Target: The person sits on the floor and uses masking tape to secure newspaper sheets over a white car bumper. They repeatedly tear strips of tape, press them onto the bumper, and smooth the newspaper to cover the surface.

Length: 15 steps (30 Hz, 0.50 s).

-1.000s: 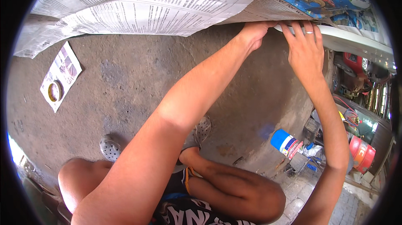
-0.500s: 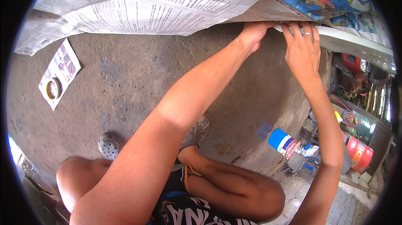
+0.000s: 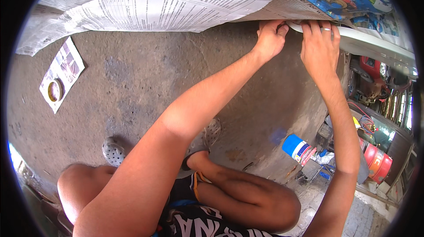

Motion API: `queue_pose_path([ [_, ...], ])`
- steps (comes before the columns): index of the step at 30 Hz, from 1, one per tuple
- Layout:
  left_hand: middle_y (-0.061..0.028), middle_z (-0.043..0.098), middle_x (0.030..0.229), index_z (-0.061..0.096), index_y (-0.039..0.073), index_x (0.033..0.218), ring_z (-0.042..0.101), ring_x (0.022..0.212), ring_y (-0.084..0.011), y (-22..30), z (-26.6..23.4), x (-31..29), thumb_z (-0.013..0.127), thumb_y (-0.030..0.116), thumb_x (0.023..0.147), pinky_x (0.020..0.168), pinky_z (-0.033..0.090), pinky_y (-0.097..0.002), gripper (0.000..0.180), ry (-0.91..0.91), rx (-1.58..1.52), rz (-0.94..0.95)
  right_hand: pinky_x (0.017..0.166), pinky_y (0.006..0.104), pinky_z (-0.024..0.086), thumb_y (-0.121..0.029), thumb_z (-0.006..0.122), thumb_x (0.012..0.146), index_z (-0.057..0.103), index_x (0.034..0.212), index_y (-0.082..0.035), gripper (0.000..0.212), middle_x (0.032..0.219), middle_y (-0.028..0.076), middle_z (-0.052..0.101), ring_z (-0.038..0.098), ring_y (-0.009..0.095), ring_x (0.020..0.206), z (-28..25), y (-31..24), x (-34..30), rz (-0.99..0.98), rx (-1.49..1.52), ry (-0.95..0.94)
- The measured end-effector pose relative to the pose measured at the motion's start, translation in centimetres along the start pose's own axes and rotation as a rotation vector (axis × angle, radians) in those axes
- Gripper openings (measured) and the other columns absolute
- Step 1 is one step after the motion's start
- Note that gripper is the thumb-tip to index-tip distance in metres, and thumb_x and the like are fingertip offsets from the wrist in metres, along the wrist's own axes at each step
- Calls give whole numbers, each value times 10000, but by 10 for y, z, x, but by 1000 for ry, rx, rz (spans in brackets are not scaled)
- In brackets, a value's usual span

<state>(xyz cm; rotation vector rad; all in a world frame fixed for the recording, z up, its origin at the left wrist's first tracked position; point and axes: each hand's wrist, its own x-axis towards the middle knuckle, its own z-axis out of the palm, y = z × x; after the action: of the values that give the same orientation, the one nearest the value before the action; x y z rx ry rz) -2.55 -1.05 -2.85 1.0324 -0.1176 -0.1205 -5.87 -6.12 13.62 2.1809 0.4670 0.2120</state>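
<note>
Sheets of newspaper (image 3: 176, 5) cover a large upright surface along the top. A white panel edge (image 3: 362, 43) comes out beneath the paper on the right. My left hand (image 3: 271, 43) is closed at the paper's lower border, thumb and finger pressed together beside the end of that white edge; what they pinch is too small to make out. To its right, my right hand (image 3: 320, 51), with a ring on one finger, grips the white edge from below. Its fingertips disappear behind the edge and the paper.
On the concrete floor (image 3: 145, 73) at left, a roll of tape (image 3: 54, 90) lies on a printed sheet (image 3: 70, 62). A blue-and-white can (image 3: 297, 146) stands at right near a red cylinder-shaped container (image 3: 378, 164) and a red machine (image 3: 370, 67). My clogs (image 3: 114, 152) are below.
My left hand has turned at the wrist, showing more of its thumb side, and its fingers have curled into a pinch. The right hand stays nearly in place along the white edge.
</note>
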Motion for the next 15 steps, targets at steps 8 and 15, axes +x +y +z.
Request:
queue_pose_path([
  [8, -91, 660, 1290, 713, 144, 1228, 560, 1226, -309, 13, -5, -4, 587, 52, 981, 1103, 409, -437, 292, -42, 279, 66, 1141, 410, 291, -134, 678, 821, 700, 1120, -140, 299, 1253, 8, 622, 508, 222, 1258, 2, -2, -2, 28, 5, 6],
  [15, -63, 631, 1348, 726, 219, 1224, 490, 1303, -324, 22, -9, -12, 565, 82, 995, 1155, 306, -518, 311, -3, 198, 48, 1141, 406, 309, -121, 677, 810, 698, 1123, -151, 314, 1230, 0, 614, 512, 221, 1256, 1, -1, -3, 25, 10, 30],
])
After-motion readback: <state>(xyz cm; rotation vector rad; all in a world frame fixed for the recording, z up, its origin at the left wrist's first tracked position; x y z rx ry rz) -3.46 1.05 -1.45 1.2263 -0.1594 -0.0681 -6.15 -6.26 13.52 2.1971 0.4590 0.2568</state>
